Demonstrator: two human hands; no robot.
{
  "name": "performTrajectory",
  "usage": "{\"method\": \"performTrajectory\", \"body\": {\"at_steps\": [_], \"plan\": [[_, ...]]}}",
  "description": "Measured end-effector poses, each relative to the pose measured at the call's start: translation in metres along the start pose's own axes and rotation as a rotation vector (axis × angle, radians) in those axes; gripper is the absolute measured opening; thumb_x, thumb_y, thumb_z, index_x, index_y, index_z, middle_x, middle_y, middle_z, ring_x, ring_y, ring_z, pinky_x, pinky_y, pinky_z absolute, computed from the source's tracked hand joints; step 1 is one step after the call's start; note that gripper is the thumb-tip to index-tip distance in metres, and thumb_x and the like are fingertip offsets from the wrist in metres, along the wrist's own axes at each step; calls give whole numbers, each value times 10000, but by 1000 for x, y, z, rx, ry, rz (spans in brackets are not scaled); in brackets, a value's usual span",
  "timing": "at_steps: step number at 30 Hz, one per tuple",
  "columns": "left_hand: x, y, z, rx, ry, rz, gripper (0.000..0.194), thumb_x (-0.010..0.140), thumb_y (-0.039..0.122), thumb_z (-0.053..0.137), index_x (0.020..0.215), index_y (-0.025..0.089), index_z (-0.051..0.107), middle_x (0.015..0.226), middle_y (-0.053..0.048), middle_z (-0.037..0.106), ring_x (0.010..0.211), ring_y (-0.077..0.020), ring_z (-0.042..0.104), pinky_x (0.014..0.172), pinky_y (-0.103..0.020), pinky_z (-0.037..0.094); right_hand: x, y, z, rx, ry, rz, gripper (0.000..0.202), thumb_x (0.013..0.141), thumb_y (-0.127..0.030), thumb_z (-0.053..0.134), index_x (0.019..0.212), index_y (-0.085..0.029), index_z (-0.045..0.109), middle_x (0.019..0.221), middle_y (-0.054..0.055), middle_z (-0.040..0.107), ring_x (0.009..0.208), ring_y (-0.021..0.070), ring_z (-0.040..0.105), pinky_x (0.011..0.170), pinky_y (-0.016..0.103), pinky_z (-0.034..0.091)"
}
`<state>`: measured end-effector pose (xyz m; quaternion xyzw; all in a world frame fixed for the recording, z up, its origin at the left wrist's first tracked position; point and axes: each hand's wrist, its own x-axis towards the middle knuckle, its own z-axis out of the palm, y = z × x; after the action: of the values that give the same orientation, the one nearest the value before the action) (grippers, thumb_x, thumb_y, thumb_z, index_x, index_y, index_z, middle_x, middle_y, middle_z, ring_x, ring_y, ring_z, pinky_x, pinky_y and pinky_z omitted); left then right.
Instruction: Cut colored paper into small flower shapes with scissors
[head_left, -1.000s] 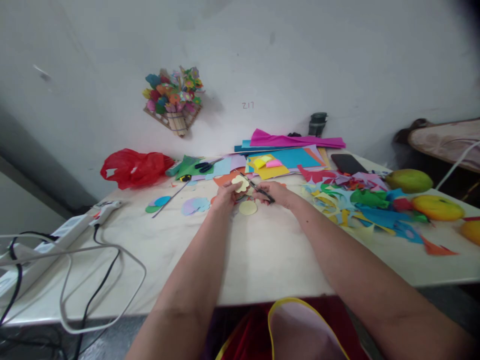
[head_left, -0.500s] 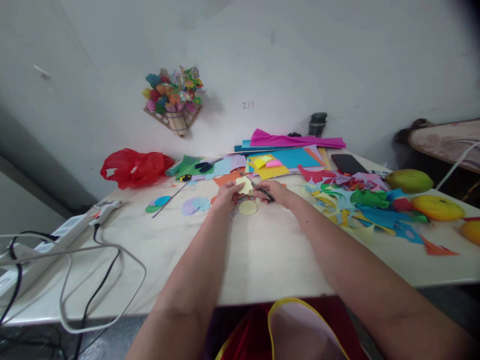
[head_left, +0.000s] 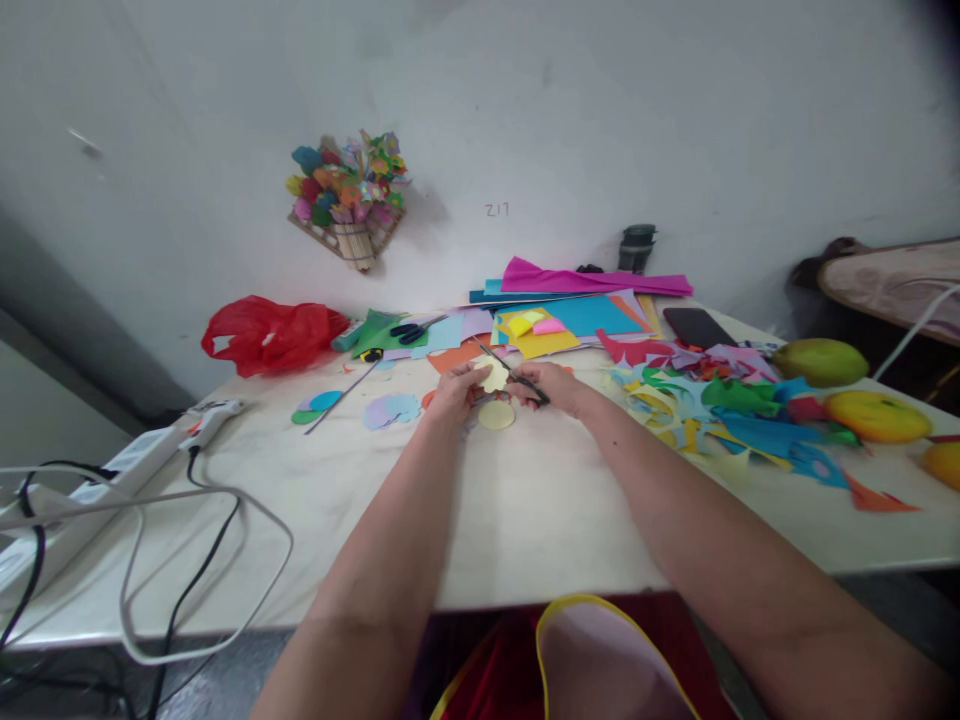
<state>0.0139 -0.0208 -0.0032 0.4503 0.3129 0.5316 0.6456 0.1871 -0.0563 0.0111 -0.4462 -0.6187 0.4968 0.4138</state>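
Pinched in my left hand (head_left: 456, 390) is a pale yellow paper cut-out (head_left: 493, 374) with a scalloped, flower-like edge. My right hand (head_left: 553, 387) grips a pair of dark-handled scissors (head_left: 537, 396), whose blades point up and left along the cut-out's right edge. Whether the blades are apart is too small to tell. Just below both hands, a pale yellow paper circle (head_left: 496, 416) lies on the table. To the left rest lilac and light blue scalloped cut-outs (head_left: 392, 411), with bits of orange paper beside my left fingers.
Colourful paper scraps (head_left: 697, 400) heap on the right, near a phone (head_left: 697, 327) and mangoes (head_left: 877, 416). Paper sheets (head_left: 600, 316) and second scissors (head_left: 409, 332) lie at the back. A red plastic bag (head_left: 270, 335) and a power strip (head_left: 112, 480) with looping cables occupy the left.
The yellow cut-out has turned slightly between my fingers, and the scissors have shifted a little against its edge. Everything else stays in place.
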Motion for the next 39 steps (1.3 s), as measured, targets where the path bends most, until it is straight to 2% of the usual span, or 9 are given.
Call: {"method": "performTrajectory", "body": {"at_steps": [17,32,39], "plan": [[1,-1,1,-31,31,35,363,456,246,878,537,138,541,551,-28,604,519,-122,576,473,-226,433,3,6,-1,7,-18,-30,251,656,-274,789,722,-138,589,501,-30,558,407,63,460,380,176,366],[2,-2,0,-29,27,58,357,482,238,859,516,147,515,518,-1,553,500,-98,537,482,-222,427,2,3,1,13,-8,-5,260,645,-263,798,735,-133,591,489,-37,552,388,56,442,362,168,348],[3,-3,-2,-18,43,81,366,497,235,849,499,150,493,486,17,516,439,-65,457,426,-208,335,2,2,1,36,-8,12,200,693,-246,750,697,-144,579,481,-31,553,377,57,440,354,166,347]]}}
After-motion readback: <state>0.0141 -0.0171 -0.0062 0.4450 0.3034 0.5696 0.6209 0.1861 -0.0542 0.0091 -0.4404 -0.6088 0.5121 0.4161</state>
